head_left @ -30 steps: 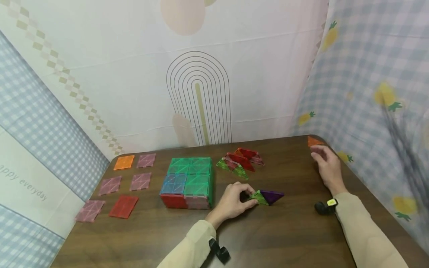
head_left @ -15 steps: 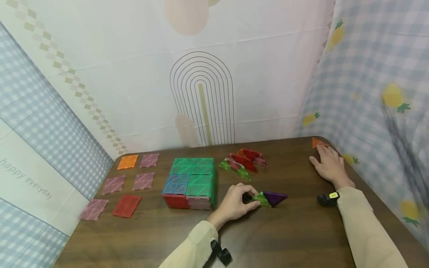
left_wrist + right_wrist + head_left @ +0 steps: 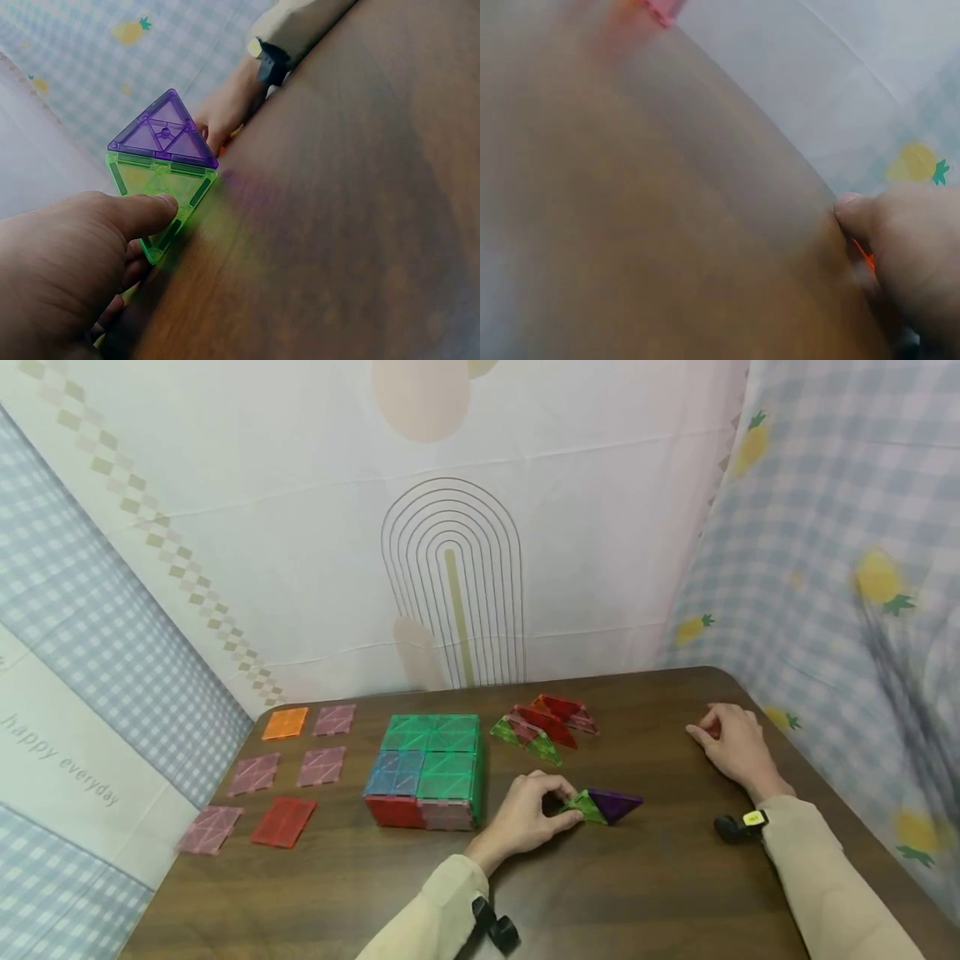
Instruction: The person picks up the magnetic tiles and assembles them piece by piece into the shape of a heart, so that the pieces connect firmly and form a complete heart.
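My left hand (image 3: pixel 525 814) pinches a green triangular magnetic tile (image 3: pixel 196 196) between thumb and fingers, low over the table. A purple triangular magnetic tile (image 3: pixel 165 133) joins it edge to edge, on the side away from the palm. Over at the table's right side, my right hand (image 3: pixel 737 745) has its fingers curled in. An orange triangular magnetic tile (image 3: pixel 864 255) shows as a thin edge between its thumb and fingers in the right wrist view; the hand hides the rest.
A box of green, blue, red and pink square tiles (image 3: pixel 452 768) stands left of centre. Behind my left hand is a group of leaning red, pink and green triangular tiles (image 3: pixel 546 727). Flat squares, including a red one (image 3: pixel 285 822) and an orange one (image 3: pixel 286 723), lie at left.
My right hand has picked up the orange triangular tile from the far right corner and drawn it back toward me. The left hand keeps its hold on the green tile.
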`<action>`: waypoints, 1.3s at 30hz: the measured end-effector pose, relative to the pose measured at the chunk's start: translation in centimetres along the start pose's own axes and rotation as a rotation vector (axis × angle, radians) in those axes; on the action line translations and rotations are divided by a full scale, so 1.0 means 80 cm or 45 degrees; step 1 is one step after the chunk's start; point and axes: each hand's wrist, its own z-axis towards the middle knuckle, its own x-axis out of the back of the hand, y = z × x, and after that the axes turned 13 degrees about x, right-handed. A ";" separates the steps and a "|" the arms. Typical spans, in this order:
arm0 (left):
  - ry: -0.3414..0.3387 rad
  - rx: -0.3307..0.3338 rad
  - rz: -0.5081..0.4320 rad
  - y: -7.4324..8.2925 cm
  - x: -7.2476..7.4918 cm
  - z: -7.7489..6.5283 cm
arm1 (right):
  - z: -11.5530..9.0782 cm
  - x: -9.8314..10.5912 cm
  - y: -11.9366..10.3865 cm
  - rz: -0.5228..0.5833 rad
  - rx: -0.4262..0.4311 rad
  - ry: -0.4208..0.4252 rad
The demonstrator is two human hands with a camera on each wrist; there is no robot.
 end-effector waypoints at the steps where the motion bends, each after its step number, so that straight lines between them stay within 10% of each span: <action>1: 0.000 0.000 -0.004 0.000 0.000 0.000 | -0.003 0.002 -0.005 0.034 0.010 0.005; 10: 0.003 -0.012 -0.004 -0.002 -0.002 0.001 | -0.043 0.016 -0.045 0.162 0.055 -0.026; 21: 0.002 -0.011 -0.010 -0.002 -0.002 0.000 | -0.077 0.008 -0.115 0.755 0.165 -0.126; 39: 0.003 -0.002 -0.010 -0.001 -0.001 0.001 | -0.086 -0.016 -0.184 0.688 0.086 -0.208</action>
